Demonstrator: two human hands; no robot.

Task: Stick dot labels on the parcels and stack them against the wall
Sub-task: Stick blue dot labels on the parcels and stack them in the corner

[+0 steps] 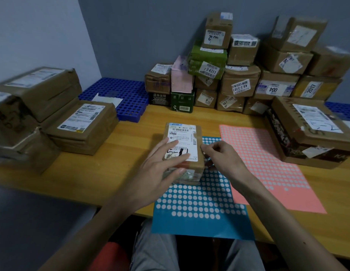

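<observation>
Left hand (160, 169) flat on small parcel (183, 133), right hand (223, 155) curled at its edge, hold unclear

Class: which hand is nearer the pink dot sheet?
Right. The right hand is at the edge of the pink dot sheet; the left hand rests on the parcel, farther left.

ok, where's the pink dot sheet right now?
Head view, right of centre: the pink dot sheet lies flat on the table, between the blue dot sheet and the large taped box at right.
</observation>
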